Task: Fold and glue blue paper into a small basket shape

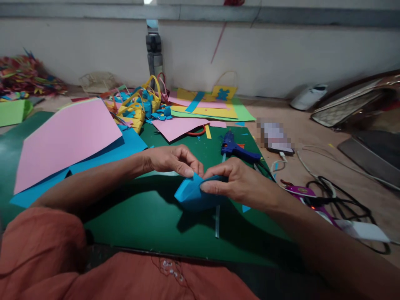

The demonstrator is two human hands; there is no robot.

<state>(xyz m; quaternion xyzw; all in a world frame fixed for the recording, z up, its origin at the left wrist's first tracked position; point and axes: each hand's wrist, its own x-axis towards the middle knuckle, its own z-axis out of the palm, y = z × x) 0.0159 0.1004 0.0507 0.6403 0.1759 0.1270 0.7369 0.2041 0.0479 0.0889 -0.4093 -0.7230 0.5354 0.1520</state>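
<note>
Above the green mat (140, 225), a folded piece of blue paper (195, 195) is held between both hands. My left hand (175, 161) pinches its upper edge with thumb and fingers. At its right end, my right hand (229, 179) grips the paper, thumb in front and fingers behind. The paper bends into a curved, pocket-like shape, and its far side is hidden. Below it, a clear glue stick (217, 223) lies on the mat. A blue glue gun (239, 150) rests just beyond my right hand.
Pink sheets (68, 141) over blue ones lie at the left. Small yellow and blue paper baskets (137, 108) stand behind, near red-handled scissors (197, 132). A phone (276, 135), a purple power strip (308, 196) and tangled cables occupy the right side. A wall (193, 54) closes off the back.
</note>
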